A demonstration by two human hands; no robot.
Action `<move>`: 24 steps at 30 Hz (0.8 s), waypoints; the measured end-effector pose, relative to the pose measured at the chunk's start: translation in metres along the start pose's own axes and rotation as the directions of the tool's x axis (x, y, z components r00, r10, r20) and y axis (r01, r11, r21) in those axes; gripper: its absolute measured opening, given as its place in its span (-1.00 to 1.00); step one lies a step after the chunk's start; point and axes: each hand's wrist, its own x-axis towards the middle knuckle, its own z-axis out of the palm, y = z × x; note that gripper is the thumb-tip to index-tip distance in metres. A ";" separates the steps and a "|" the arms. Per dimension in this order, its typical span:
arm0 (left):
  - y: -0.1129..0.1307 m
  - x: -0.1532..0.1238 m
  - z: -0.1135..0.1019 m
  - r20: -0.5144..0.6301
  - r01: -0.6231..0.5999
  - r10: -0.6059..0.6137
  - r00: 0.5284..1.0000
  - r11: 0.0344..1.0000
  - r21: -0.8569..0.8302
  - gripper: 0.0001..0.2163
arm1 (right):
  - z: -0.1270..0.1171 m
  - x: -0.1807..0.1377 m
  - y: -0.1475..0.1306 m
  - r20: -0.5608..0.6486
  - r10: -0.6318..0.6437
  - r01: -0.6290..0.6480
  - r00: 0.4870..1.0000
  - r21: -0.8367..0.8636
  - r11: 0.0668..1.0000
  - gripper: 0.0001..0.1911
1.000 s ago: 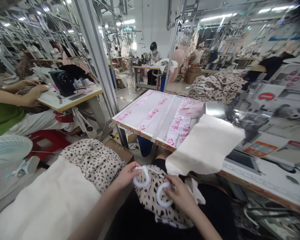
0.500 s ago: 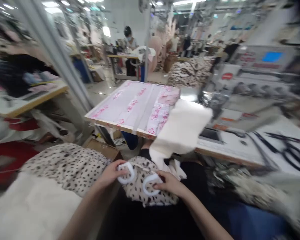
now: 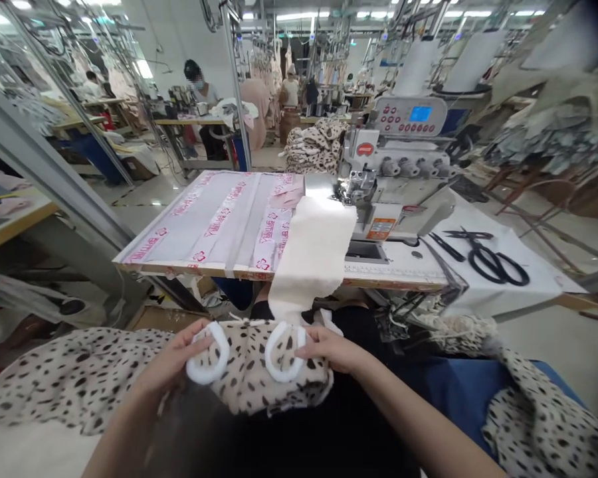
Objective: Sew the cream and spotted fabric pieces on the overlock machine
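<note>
A cream fabric piece with dark spots (image 3: 252, 362) lies over my lap, two white fluffy curved trims on its face. My left hand (image 3: 192, 345) pinches its left side at the left trim (image 3: 222, 352). On the other side, my right hand (image 3: 329, 346) grips the cloth by the right trim (image 3: 270, 355), thumb on top. Just beyond, a strip of plain white fabric (image 3: 319, 245) hangs off the table edge from beneath the sewing machine (image 3: 363, 179). The fingers under the cloth are hidden.
Black scissors (image 3: 493, 262) and tweezers (image 3: 448, 247) lie on the table's right end. Spotted fabric (image 3: 80, 365) is heaped at my left, more (image 3: 533, 418) at my right on blue cloth. A metal post (image 3: 54, 159) slants at left. A person (image 3: 206, 93) sits farther back.
The view has swung right and steadied, bringing the machine and scissors nearer the middle. Both hands still hold the spotted piece, which is now spread wider and flatter.
</note>
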 end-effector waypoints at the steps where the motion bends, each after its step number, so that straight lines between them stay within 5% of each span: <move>1: 0.010 -0.001 0.000 0.012 -0.002 0.002 1.000 1.000 0.001 -0.73 | 0.002 -0.004 -0.010 0.030 0.002 -0.003 1.000 0.042 0.999 -0.60; 8: 0.082 -0.003 0.008 0.055 -0.115 0.116 0.992 0.993 -0.018 -0.76 | 0.011 -0.028 -0.077 0.171 -0.063 0.047 0.983 0.100 0.994 -0.53; 16: 0.115 0.001 0.021 0.300 -0.139 0.098 0.949 0.983 0.118 -0.67 | -0.006 -0.026 -0.091 0.130 -0.096 0.095 0.987 0.014 0.995 -0.57; 21: 0.131 0.008 0.019 0.265 -0.135 0.076 0.961 0.967 0.215 -0.65 | -0.009 -0.034 -0.102 0.198 -0.129 0.189 0.972 -0.324 0.927 -0.57; 24: 0.170 0.015 0.025 0.213 -0.226 0.149 0.966 0.886 0.405 -0.66 | -0.010 -0.034 -0.128 0.155 -0.129 0.196 0.979 -0.567 0.800 -0.72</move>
